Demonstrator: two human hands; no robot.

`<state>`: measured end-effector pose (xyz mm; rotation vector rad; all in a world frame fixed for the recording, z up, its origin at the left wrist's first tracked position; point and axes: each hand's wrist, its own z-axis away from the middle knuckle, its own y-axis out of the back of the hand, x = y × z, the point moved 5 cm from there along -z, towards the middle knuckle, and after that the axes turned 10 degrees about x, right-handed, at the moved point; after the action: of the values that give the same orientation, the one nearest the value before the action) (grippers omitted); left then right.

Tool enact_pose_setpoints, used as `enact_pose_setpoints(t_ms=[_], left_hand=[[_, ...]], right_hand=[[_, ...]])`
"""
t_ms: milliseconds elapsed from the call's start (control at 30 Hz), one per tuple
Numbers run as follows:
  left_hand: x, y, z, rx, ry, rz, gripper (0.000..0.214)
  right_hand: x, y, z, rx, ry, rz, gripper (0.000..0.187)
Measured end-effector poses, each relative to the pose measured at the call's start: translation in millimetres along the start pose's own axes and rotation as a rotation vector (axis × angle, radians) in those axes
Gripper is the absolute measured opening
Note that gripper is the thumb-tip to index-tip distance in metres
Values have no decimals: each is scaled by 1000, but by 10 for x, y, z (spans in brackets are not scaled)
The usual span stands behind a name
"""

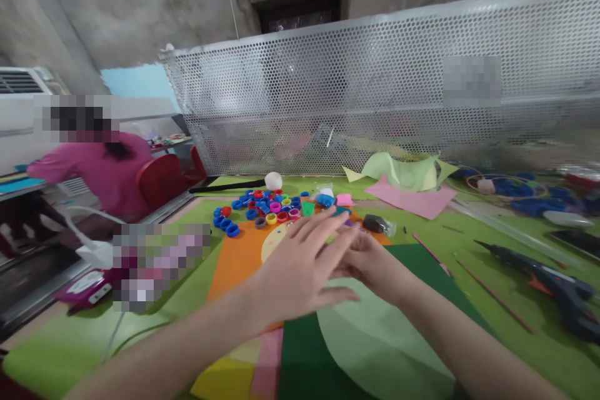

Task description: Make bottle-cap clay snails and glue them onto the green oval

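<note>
My left hand (302,262) hovers over the felt sheets with its fingers stretched out and together, holding nothing. It covers part of my right hand (370,262), whose fingers are hidden behind it near a pale yellow disc (272,240). Under both hands lie an orange felt sheet (234,262), a dark green sheet (422,275) and a light green curved piece (375,337). Just beyond the fingers sits a cluster of several coloured rings and bottle caps (267,206).
A glue gun (548,278) lies at the right with thin sticks (492,294) beside it. Pink and green paper (407,184) is piled before the perforated metal screen (375,94). A person in pink (103,169) sits at the left.
</note>
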<state>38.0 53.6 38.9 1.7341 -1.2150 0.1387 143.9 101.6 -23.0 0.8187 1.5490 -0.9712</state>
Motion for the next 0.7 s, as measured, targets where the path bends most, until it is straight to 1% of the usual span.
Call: enact_pose_setpoints(t_ms=[33, 67, 167, 200, 267, 367, 467, 567, 633, 700], left_hand=[[-79, -28, -26, -27, 1, -74, 62], [-164, -47, -38, -43, 39, -93, 56], [-289, -81, 2, -86, 75, -78, 45], [-298, -86, 29, -95, 87, -42, 44], [-313, -85, 77, -74, 150, 77, 42], [-352, -102, 89, -3, 264, 329, 39], [-367, -187, 28, -8, 272, 456, 39], [-337, -328, -24, -17, 260, 467, 42], [-283, -473, -18, -11, 259, 480, 50], [-214, -680, 8, -35, 251, 523, 64]], right_hand=[[-9, -16, 7, -29, -21, -37, 51], [-22, -22, 11, -42, -30, -49, 54], [-55, -22, 24, -67, -43, -40, 51], [-56, -13, 27, -63, -45, -22, 50], [-36, 21, 24, -21, -41, 40, 51], [29, 111, 5, 121, 12, 166, 57], [54, 201, -6, 281, 148, 236, 66], [10, 279, 10, 420, 329, 240, 65], [-49, 330, 45, 525, 478, 247, 60], [-95, 358, 84, 595, 595, 259, 57]])
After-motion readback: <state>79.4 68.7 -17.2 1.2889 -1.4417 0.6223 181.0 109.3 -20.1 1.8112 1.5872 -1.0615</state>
